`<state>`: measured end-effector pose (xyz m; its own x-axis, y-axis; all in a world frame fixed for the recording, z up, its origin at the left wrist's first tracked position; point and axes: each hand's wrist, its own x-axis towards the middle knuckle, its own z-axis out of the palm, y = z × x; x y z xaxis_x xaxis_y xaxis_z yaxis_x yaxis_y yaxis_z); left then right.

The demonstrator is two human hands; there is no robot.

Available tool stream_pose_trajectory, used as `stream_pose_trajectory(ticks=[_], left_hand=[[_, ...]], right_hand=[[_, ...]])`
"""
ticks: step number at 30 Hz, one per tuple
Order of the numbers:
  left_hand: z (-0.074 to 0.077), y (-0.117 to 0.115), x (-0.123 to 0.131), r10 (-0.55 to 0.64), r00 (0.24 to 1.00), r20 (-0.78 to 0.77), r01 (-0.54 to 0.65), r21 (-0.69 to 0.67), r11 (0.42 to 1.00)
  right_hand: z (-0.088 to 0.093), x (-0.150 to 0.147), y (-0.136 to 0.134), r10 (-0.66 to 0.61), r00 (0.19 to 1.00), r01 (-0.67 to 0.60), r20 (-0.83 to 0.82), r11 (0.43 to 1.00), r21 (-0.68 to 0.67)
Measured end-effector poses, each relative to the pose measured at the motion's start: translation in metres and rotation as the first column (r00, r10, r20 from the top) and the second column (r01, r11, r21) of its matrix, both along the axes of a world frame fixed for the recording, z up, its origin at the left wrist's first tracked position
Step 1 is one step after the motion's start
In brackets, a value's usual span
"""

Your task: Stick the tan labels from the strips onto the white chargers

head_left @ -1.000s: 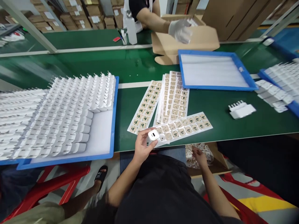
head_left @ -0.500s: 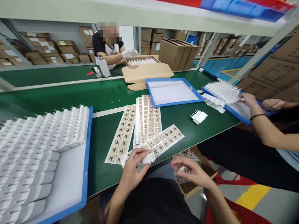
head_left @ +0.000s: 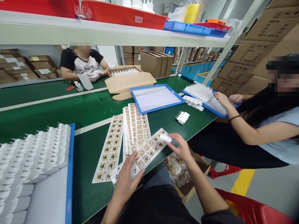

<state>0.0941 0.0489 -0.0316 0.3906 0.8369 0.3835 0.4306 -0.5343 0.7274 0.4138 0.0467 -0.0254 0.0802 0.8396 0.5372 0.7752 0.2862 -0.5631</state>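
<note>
A small white plastic piece (head_left: 165,138) is pinched between the fingertips of my right hand (head_left: 179,146), over the right end of a slanted sticker sheet (head_left: 149,152). My left hand (head_left: 127,175) is open with fingers apart, at the lower left end of that sheet, and holds nothing. More sticker sheets (head_left: 108,149) lie to the left, and a stack of them (head_left: 136,127) lies behind. A white block with pins (head_left: 182,117) rests on the green table beyond my right hand.
Rows of white pieces (head_left: 35,152) fill much of a blue-rimmed tray (head_left: 70,174) at the left. Another blue-rimmed tray (head_left: 158,98) lies behind the sheets. A cardboard box (head_left: 187,186) holds scraps below the table edge. One person sits opposite; another works at a tray on the right.
The white piece has passed from my left hand to my right hand, which has moved up over the sheet. My left hand has opened. The view has turned right and up.
</note>
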Motion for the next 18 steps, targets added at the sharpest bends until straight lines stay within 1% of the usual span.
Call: stream_pose_trajectory(ticks=[1,2,4,6,9,14,18], left_hand=[[-0.001,0.000,-0.003,0.010,1.000,-0.008,-0.010,-0.006,1.000],[-0.003,0.000,-0.006,0.015,1.000,-0.019,-0.015,-0.011,1.000],[-0.008,0.000,-0.012,0.022,0.998,-0.051,-0.022,-0.009,1.000],[-0.014,-0.001,-0.019,0.045,0.995,-0.089,-0.045,0.011,0.999],[-0.026,0.001,-0.033,0.103,0.982,-0.158,-0.092,0.074,0.993],[-0.042,0.007,-0.053,0.171,0.955,-0.242,-0.117,0.222,0.968],[-0.048,0.007,-0.057,0.245,0.933,-0.265,-0.176,0.258,0.950]], right_hand=[[-0.006,0.019,0.010,-0.137,0.990,0.136,0.028,0.990,0.035],[-0.011,0.036,0.020,-0.227,0.973,0.225,0.036,0.973,0.054],[-0.022,0.067,0.037,-0.335,0.941,0.331,0.046,0.940,0.079],[-0.030,0.088,0.050,-0.383,0.922,0.377,0.058,0.922,0.087],[-0.038,0.106,0.060,-0.427,0.899,0.419,0.096,0.903,0.090],[-0.044,0.121,0.069,-0.480,0.862,0.469,0.162,0.877,0.099],[-0.042,0.127,0.076,-0.517,0.833,0.502,0.196,0.856,0.122]])
